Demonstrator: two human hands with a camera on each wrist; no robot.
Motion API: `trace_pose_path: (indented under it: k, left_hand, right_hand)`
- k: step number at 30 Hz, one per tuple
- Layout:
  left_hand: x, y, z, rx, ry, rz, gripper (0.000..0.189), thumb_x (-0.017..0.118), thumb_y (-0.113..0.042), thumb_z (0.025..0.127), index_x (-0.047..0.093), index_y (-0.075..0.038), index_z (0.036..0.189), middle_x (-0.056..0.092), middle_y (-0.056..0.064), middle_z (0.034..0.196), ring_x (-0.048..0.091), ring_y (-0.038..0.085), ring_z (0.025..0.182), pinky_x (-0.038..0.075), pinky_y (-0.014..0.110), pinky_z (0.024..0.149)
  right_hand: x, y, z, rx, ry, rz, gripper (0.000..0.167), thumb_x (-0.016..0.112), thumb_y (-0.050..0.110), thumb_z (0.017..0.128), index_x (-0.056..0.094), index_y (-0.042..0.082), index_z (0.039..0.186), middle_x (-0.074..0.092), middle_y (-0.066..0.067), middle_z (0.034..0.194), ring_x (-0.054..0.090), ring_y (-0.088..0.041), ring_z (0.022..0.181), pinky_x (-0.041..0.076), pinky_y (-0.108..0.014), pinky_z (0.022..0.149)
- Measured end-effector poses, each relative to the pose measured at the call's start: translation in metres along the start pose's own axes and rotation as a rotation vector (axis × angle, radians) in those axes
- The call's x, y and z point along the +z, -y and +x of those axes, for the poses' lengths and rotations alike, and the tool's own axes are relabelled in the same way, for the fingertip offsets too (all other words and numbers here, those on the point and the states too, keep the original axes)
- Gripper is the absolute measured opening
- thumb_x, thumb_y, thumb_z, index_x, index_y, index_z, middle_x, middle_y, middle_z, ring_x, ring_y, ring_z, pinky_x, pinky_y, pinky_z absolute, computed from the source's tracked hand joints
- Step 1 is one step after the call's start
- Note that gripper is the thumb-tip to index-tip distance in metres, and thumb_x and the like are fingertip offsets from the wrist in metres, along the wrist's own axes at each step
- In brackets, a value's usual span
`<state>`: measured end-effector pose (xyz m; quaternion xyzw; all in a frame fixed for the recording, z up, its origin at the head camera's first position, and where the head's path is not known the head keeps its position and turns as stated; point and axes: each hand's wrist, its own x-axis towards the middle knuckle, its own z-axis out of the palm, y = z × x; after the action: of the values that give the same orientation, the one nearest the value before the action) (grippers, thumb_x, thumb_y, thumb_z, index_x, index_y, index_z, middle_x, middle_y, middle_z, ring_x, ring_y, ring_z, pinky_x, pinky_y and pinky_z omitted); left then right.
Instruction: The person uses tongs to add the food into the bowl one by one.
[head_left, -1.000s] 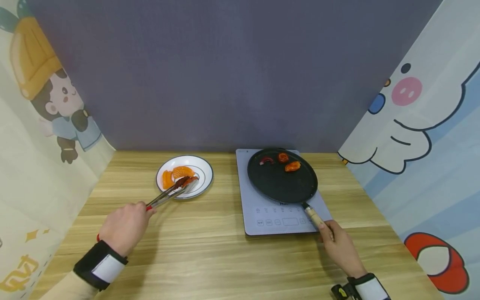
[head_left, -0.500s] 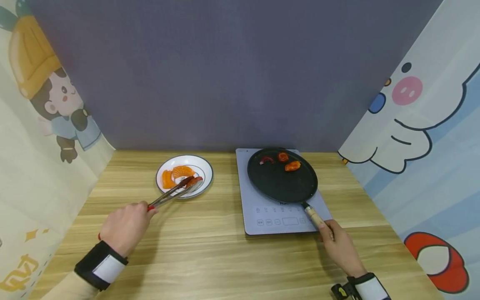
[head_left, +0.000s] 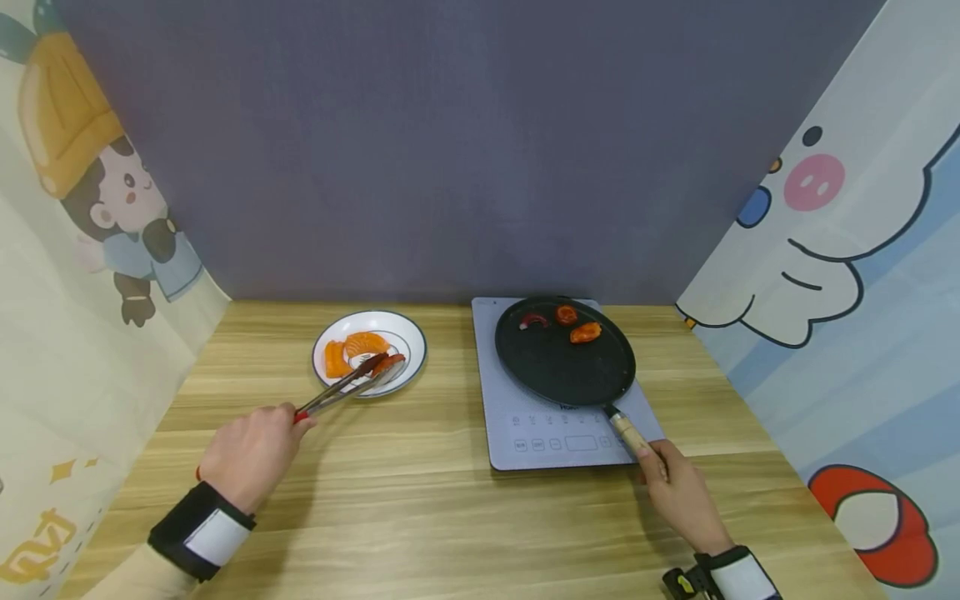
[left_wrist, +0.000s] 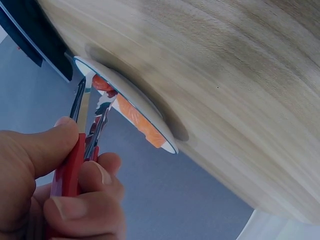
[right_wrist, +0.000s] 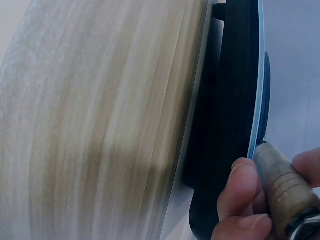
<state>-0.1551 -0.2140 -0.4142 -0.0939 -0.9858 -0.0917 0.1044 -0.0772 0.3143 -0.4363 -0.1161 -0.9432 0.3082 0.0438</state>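
My left hand [head_left: 251,454] holds metal tongs [head_left: 341,386] with red grips. Their tips reach over a white blue-rimmed plate [head_left: 410,340] and straddle a reddish-orange piece [head_left: 391,363] at its right side. Two orange salmon slices [head_left: 366,342] lie left of it. In the left wrist view, thumb and fingers close around the red grips [left_wrist: 70,167], with the tips at the reddish piece [left_wrist: 101,83]. My right hand [head_left: 684,493] grips the wooden handle [head_left: 628,433] of a flat black pan [head_left: 570,367]. On the pan are two orange-red pieces [head_left: 586,332] and a curved dark-red piece [head_left: 533,320].
The pan stands on a pale induction cooker [head_left: 498,425] with touch controls at its front. A wood-grain table [head_left: 420,517] spreads between the arms. A dark grey panel [head_left: 450,167] rises behind, and printed cartoon sheets [head_left: 885,275] flank both sides.
The tongs and the reddish piece have shifted slightly right on the plate since one second ago. They look still over the last half second. My right hand and the pan have not moved.
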Motion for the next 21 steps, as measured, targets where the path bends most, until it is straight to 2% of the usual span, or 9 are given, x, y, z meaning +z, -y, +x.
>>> trace_pose_path:
  k: [6, 12, 21]
  left_hand:
    - [-0.002, -0.002, 0.0, -0.016, -0.003, -0.017, 0.039, 0.072, -0.033, 0.095, 0.056, -0.007, 0.072, 0.045, 0.003, 0.055, 0.042, 0.019, 0.045, 0.03, 0.034, 0.04]
    - [-0.003, -0.007, 0.004, 0.007, -0.047, -0.029, 0.036, 0.073, -0.033, 0.095, 0.058, -0.007, 0.074, 0.045, 0.002, 0.055, 0.041, 0.018, 0.044, 0.028, 0.033, 0.04]
    - [-0.004, -0.017, 0.01, 0.029, -0.042, -0.039, 0.033, 0.073, -0.033, 0.094, 0.064, -0.004, 0.081, 0.048, 0.003, 0.059, 0.042, 0.019, 0.045, 0.029, 0.033, 0.04]
  right_hand:
    - [0.0, 0.0, 0.0, 0.002, 0.003, -0.001, 0.034, 0.045, 0.031, 0.11, 0.059, 0.0, 0.112, 0.068, -0.011, 0.085, 0.049, -0.012, 0.061, 0.039, -0.027, 0.054]
    - [0.0, -0.001, 0.001, 0.005, 0.007, -0.004, 0.035, 0.045, 0.031, 0.11, 0.059, 0.0, 0.113, 0.068, -0.01, 0.085, 0.049, -0.012, 0.062, 0.039, -0.027, 0.054]
    - [0.0, -0.001, 0.0, 0.014, 0.012, 0.002, 0.035, 0.045, 0.032, 0.11, 0.059, 0.0, 0.114, 0.069, -0.01, 0.086, 0.049, -0.012, 0.062, 0.039, -0.027, 0.054]
